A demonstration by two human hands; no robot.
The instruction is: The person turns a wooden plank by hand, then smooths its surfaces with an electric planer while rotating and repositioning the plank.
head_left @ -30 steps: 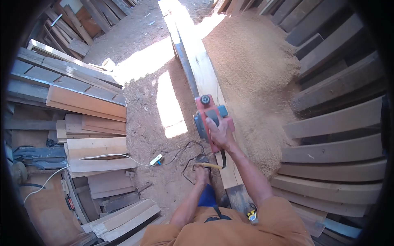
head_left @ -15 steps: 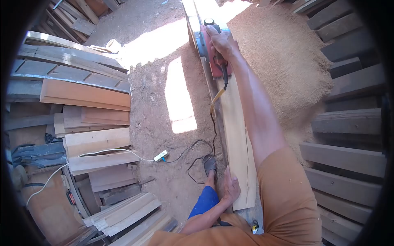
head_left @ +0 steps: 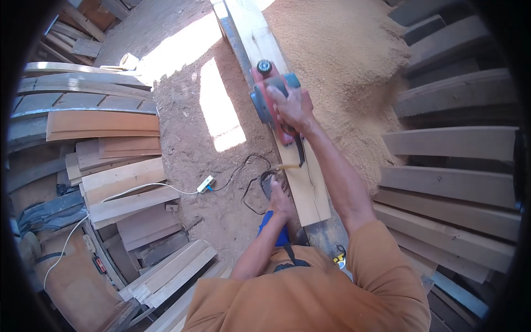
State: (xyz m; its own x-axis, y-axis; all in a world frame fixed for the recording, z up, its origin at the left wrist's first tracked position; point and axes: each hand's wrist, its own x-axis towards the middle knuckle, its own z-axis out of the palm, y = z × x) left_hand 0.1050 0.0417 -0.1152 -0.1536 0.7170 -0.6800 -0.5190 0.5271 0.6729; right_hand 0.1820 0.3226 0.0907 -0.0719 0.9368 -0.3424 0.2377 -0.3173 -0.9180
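Note:
My right hand [head_left: 293,108] is wrapped around the handle of a red and blue electric planer [head_left: 258,105]. The planer rests on a long pale board [head_left: 304,193], part-way along it. A crack runs through the board's near end, which lies on a darker beam [head_left: 327,237]. From the planer's rear hangs a cord with a yellowish section [head_left: 289,166]. Beside the board's left edge is my left hand [head_left: 281,200], fingers stretched forward and holding nothing. Whether it touches the board's edge I cannot tell.
A white extension socket [head_left: 206,184] with a blue plug lies on the dirt floor at left. Stacked planks [head_left: 124,180] line the left side, and more boards [head_left: 451,143] the right. A large heap of shavings [head_left: 348,61] borders the beam. A yellow tape measure [head_left: 339,257] sits near my body.
My right hand has drawn the planer back along the board towards me. My left hand has moved forward from beside the board's near end. The camera view has shifted.

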